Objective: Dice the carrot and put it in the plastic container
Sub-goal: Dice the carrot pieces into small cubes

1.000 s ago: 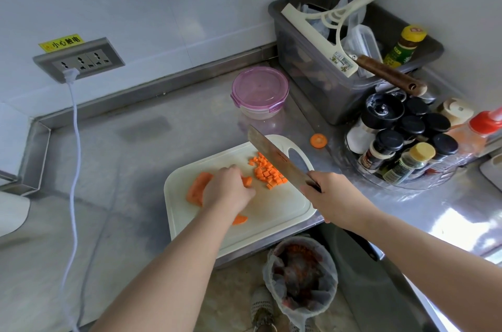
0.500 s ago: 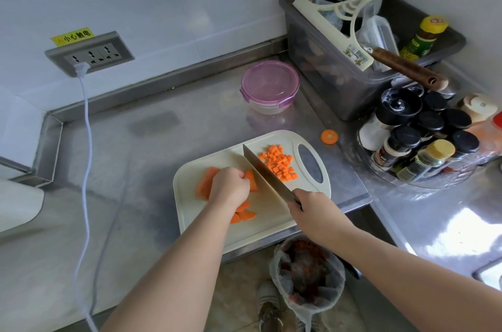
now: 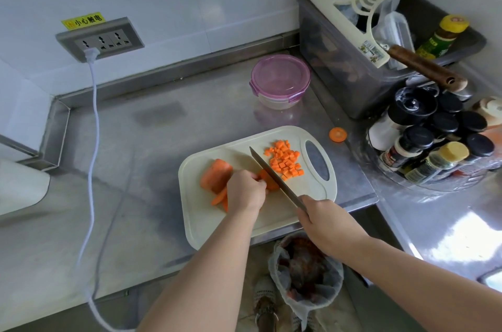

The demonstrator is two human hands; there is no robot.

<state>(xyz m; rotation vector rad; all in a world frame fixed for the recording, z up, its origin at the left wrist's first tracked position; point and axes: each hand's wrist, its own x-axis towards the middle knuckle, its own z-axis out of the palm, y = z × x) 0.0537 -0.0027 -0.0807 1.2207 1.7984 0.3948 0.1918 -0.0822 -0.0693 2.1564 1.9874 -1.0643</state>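
A cream cutting board [image 3: 271, 220] lies at the steel counter's front edge. Several carrot slabs [image 3: 216, 175] lie on its left half, and a pile of diced carrot [image 3: 285, 162] sits near the board's handle hole. My left hand [image 3: 244, 190] holds down carrot strips with curled fingers. My right hand [image 3: 323, 219] grips the handle of a cleaver [image 3: 274, 178], whose blade edge rests on the strips just right of my left fingers. The plastic container [image 3: 279, 81], round with a pink clip lid on it, stands behind the board.
A carrot end slice [image 3: 337, 134] lies on the counter right of the board. A grey bin [image 3: 353, 60] with a squeegee and bottle stands at the back right, a spice rack [image 3: 434, 138] in front of it. A white cable [image 3: 92, 141] hangs from the wall socket [image 3: 100, 39]. A lined waste bin [image 3: 307, 274] stands below.
The cleaver has come down from a raised position onto the carrot strips under my left hand. The view has shifted a little.
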